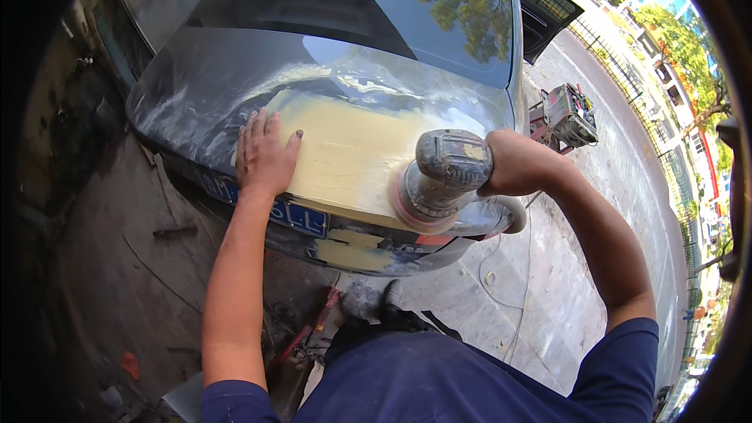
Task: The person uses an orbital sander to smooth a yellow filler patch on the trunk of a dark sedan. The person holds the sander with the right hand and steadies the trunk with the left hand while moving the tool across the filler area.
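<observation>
A dark car's trunk lid (207, 70) spreads in front of me, dusty white in places. Across its middle lies a broad patch of pale yellow body filler (345, 153). My right hand (517, 163) grips a dusty grey power sander (453, 160), whose round pad rests on the filler's right edge near the rear lip of the lid. Flat on the panel at the patch's left edge is my left hand (266, 153), fingers stretched and holding nothing. A smaller filler patch (352, 254) shows on the bumper, below the blue license plate (298, 218).
A grey hose (513, 215) curves out beside the sander. Thin cable (521, 305) trails over the concrete floor on the right. A wheeled cart with equipment (570, 116) stands beyond the car's right side, near an open car door (548, 16). A red tool (309, 325) lies by my feet.
</observation>
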`<action>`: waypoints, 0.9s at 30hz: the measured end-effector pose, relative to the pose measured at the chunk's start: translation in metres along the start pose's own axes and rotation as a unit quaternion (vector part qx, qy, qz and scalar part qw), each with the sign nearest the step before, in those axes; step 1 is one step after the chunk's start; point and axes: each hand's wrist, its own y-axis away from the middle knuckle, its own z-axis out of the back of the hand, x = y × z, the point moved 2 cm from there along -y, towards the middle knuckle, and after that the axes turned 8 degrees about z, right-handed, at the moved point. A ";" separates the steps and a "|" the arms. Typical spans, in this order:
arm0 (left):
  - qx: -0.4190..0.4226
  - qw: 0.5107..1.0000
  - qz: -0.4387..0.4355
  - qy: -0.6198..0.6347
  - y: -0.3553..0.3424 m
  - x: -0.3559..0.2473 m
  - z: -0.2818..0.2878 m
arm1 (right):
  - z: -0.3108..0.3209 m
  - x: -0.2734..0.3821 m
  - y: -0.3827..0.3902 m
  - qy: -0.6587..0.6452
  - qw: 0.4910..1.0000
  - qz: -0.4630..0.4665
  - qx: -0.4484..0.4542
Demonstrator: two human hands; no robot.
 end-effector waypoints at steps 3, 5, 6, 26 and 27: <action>0.002 1.000 -0.009 0.001 0.001 0.002 0.002 | -0.001 0.011 -0.005 0.005 1.000 0.022 0.016; -0.001 1.000 -0.013 0.002 0.001 0.002 0.001 | 0.005 0.002 0.000 -0.007 0.999 0.043 0.017; -0.005 1.000 -0.010 0.003 0.001 0.002 0.001 | 0.007 -0.007 0.003 0.026 1.000 0.007 0.008; -0.003 1.000 0.005 0.004 0.001 0.001 -0.002 | 0.035 -0.050 -0.007 -0.097 0.982 -0.159 -0.034; -0.003 1.000 0.006 0.003 0.000 0.000 -0.003 | 0.037 -0.059 -0.009 -0.095 0.976 -0.190 -0.056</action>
